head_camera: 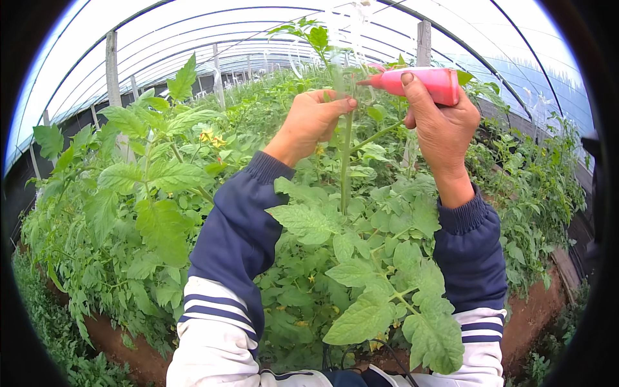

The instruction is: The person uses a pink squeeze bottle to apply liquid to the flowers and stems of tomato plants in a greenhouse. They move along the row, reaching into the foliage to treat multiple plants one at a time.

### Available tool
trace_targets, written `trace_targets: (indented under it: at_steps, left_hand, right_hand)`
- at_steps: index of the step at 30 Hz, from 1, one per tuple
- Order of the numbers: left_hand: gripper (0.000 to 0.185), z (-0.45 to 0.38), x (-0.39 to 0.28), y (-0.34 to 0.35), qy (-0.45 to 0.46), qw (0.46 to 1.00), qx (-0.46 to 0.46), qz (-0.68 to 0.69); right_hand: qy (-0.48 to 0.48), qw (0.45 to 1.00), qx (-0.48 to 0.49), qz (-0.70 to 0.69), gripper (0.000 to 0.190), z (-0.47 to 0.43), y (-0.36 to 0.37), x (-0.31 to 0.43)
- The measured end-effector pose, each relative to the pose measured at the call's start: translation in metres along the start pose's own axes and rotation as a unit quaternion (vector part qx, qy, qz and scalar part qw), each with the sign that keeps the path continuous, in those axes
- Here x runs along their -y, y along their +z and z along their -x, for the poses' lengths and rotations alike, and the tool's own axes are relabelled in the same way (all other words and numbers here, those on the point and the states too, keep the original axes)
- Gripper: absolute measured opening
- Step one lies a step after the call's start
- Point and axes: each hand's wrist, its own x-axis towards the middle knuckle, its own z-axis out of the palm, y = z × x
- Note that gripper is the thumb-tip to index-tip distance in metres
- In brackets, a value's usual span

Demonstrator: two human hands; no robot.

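Note:
A tall green tomato stem [346,164] rises in front of me. My left hand [314,113] has its thumb and fingers closed around the upper part of this stem, beside a strip of clear plastic twine [341,43]. In my right hand [442,118] is a pink plastic squeeze bottle [425,83], tilted nearly level. Its red nozzle [370,81] points left, close to the stem just above my left thumb. A small flower cluster may be at the nozzle tip, but blur hides the detail. Broad tomato leaves [372,290] spread below, between my forearms.
Dense tomato plants [145,232] stand on both sides, some with yellow flowers [212,138]. Concrete posts [112,70] and arched greenhouse ribs [232,26] rise beyond. Bare soil [128,350] shows low at the left. A black cable [394,355] hangs near my waist.

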Motion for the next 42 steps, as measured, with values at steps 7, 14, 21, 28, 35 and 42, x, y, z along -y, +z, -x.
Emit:
trace_targets:
  at_steps: [7, 14, 21, 28, 35, 42]
  left_hand:
    - [0.014, 0.000, 0.000, -0.002, 0.004, 1.000, 0.001, -0.004]
    - [0.017, 0.000, -0.001, 0.001, -0.004, 1.000, 0.004, 0.005]
    - [0.015, 0.003, 0.000, -0.002, -0.009, 1.000, -0.012, 0.012]
    - [0.021, -0.006, 0.004, -0.009, 0.204, 0.950, -0.236, -0.029]
    - [0.032, -0.007, 0.005, 0.002, 0.364, 0.845, -0.153, -0.361]
    - [0.033, -0.014, 0.015, -0.006, 0.355, 0.809, -0.179, -0.433]
  right_hand:
    - [-0.005, 1.000, -0.010, -0.003, 0.014, 0.000, 0.000, 0.009]
    - [-0.007, 1.000, -0.025, -0.001, 0.013, 0.001, 0.001, 0.006]
    - [-0.022, 0.998, -0.062, -0.020, 0.013, 0.017, -0.025, 0.025]
    - [0.019, 0.995, -0.092, -0.044, 0.016, 0.062, -0.082, 0.039]
    - [0.054, 0.991, -0.121, -0.028, 0.017, 0.085, -0.124, 0.036]
    - [0.075, 0.984, -0.159, -0.023, 0.018, 0.096, -0.143, 0.032]
